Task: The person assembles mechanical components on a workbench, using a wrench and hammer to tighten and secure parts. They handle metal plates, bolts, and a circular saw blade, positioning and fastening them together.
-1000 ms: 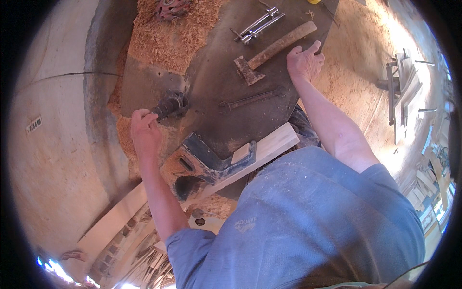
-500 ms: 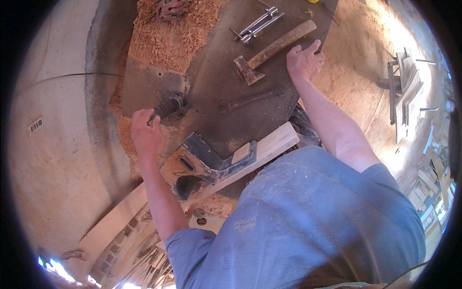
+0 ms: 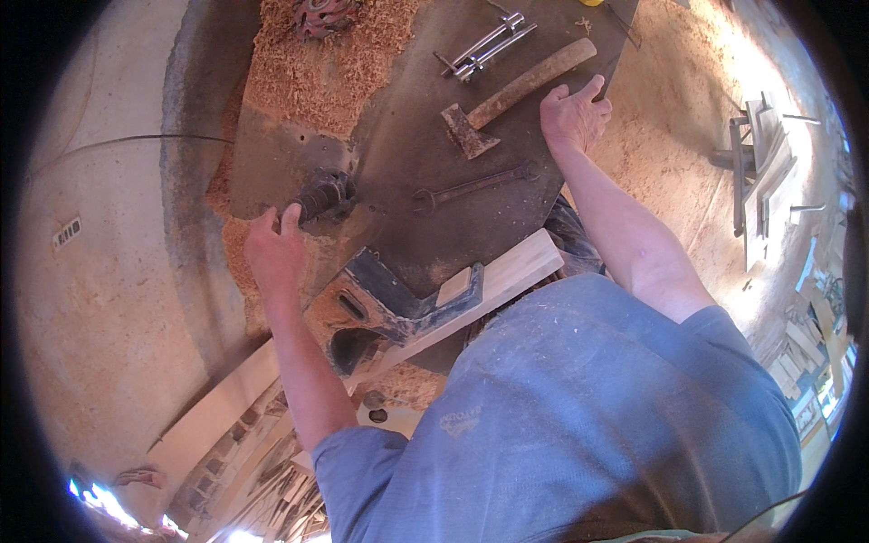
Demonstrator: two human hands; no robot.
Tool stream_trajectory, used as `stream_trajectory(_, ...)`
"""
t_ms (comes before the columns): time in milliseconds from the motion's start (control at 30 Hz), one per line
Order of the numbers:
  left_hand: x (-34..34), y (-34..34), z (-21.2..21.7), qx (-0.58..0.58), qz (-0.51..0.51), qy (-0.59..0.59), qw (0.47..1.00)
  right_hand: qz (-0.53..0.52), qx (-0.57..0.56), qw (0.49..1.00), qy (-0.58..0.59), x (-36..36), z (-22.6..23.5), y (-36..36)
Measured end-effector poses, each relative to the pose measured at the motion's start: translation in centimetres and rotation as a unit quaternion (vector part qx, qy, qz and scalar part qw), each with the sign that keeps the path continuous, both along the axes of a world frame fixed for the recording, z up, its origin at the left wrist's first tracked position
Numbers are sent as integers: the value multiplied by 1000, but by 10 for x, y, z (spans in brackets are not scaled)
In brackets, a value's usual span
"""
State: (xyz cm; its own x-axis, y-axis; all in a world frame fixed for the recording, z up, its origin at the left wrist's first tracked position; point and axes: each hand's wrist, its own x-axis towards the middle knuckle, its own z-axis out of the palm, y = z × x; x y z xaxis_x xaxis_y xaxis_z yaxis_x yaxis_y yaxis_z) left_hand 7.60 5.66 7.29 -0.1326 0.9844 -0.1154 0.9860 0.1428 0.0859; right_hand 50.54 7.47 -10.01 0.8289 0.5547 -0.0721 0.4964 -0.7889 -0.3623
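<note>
My left hand (image 3: pixel 274 251) is at the left edge of a dark metal table (image 3: pixel 389 154), thumb and forefinger stretched apart, the other fingers partly hidden. Just beyond its thumb is a dark ribbed cylinder (image 3: pixel 319 199) on the tabletop, like a machine spindle. At the table's right edge rests my right hand (image 3: pixel 577 118), open, with thumb and fingers apart and nothing visible in it. Beside it lies a hammer (image 3: pixel 529 86) with a wooden handle and a rusty head. An open-ended wrench (image 3: pixel 475 188) lies nearer to me.
A black guard-like fitting (image 3: pixel 380 290) with a pale wooden bar (image 3: pixel 520 270) stands across the table's near side. Shiny metal rods (image 3: pixel 487 47) lie at the back. Wood shavings (image 3: pixel 317 77) heap around a red cutter head (image 3: pixel 324 15). Clamped boards (image 3: pixel 765 176) stand at the right.
My left thumb and forefinger have risen and parted slightly near the cylinder. My right hand stays at the table edge, and the tools have not moved.
</note>
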Motion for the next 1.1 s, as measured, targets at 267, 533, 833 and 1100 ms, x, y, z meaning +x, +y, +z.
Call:
stream_trajectory(267,-30,2,-4,3,-123,-77,989,3,-3,1000,4,-3,3,0)
stream_trajectory(533,4,12,11,-72,13,-3,997,-1,-2,1000,-2,-2,2,0)
stream_trajectory(833,-5,-4,0,28,-22,-67,997,3,1,1000,-2,-2,3,0)
stream_trajectory(1100,-25,2,-5,13,-92,-19,995,1,-2,1000,-1,-2,1,0)
